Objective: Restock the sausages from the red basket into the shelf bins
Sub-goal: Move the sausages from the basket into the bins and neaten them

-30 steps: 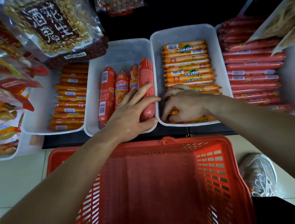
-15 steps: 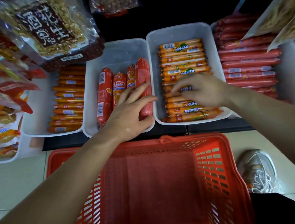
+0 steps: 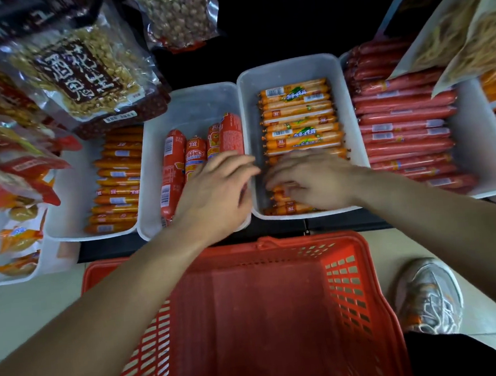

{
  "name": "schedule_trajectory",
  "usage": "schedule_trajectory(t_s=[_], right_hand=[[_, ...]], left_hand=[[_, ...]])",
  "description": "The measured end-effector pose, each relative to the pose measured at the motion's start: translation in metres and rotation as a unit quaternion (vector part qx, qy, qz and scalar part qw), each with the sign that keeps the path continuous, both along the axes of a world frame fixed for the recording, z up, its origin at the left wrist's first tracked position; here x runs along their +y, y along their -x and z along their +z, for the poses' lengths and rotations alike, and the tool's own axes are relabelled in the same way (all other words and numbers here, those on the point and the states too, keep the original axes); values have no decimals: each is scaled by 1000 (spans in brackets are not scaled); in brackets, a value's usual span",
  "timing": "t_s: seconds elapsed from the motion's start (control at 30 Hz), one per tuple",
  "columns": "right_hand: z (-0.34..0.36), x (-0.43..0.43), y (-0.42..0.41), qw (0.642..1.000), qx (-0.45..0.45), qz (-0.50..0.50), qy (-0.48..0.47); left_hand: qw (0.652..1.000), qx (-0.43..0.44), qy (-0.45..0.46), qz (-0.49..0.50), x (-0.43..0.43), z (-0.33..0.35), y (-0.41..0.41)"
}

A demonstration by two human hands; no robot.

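Observation:
The red basket (image 3: 252,322) stands on the floor under my arms, and no sausage shows inside it. Above it, a white bin (image 3: 191,102) holds a few thick red sausages (image 3: 173,170) laid lengthwise. My left hand (image 3: 214,190) lies flat over their near ends, its fingers reaching toward the bin's right wall. The neighbouring white bin (image 3: 287,70) is stacked with thin orange sausages (image 3: 297,114) lying crosswise. My right hand (image 3: 308,176) rests palm down on the near rows, fingers spread and blurred. What lies under either hand is hidden.
More bins flank these: slim orange sausages (image 3: 117,181) at the left, long red sausages (image 3: 403,126) at the right. Bags of peanuts (image 3: 81,73) and other snacks hang overhead. A sneaker (image 3: 427,295) stands on the tiled floor right of the basket.
My right hand slid from the far rows back toward the near rows of the orange sausages. My left hand's fingers shifted right, toward the wall between the two bins.

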State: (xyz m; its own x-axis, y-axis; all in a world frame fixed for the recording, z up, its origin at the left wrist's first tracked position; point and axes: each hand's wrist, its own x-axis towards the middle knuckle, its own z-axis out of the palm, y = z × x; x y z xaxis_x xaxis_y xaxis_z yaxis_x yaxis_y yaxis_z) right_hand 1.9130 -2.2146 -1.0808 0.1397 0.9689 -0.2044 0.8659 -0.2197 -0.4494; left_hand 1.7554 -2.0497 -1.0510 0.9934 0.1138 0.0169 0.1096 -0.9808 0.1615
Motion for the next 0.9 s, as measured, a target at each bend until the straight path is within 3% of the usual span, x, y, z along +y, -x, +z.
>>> schedule_trajectory(t_s=[0.07, 0.2, 0.73, 0.9], right_hand=[[-2, 29, 13, 997, 29, 44, 57], [-22, 51, 14, 987, -7, 92, 128], [-31, 40, 11, 991, -45, 103, 67], [-17, 32, 6, 998, 45, 37, 34]], left_hand=[[999, 35, -3, -26, 16, -3, 7], [996, 60, 56, -23, 27, -19, 13], [993, 22, 108, -33, 29, -36, 17], [994, 20, 106, -21, 25, -32, 15]])
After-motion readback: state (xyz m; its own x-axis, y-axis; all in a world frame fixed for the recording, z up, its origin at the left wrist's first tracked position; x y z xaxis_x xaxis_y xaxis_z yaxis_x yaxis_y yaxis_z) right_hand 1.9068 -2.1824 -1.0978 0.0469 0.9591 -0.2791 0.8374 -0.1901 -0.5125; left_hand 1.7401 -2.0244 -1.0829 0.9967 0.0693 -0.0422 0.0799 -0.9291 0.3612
